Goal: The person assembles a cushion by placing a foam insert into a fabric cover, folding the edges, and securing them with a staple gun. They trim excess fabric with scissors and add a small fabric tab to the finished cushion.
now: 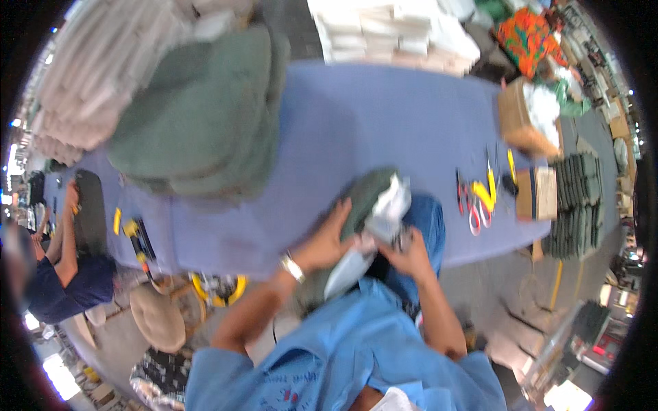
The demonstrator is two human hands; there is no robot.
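On my lap at the table's near edge, a dark green cushion (365, 195) stands on its side, its edge toward me. White, partly see-through material (391, 205) shows along that edge and hangs down as a pale flap (349, 272). My left hand (332, 240), with a metal watch at the wrist, is closed on the cushion's near left side. Opposite it, my right hand (409, 255) pinches at the near right side; a small greyish thing by its fingertips is too blurred to name. The fingers of both hands partly hide what they grip.
A stack of green cushions (199, 116) stands at the table's left. Red-handled scissors (476, 218), a yellow cutter (484, 195) and other tools lie right, near cardboard boxes (519, 116). Piles of white pieces (391, 31) rise behind. Another person (68, 281) works at far left.
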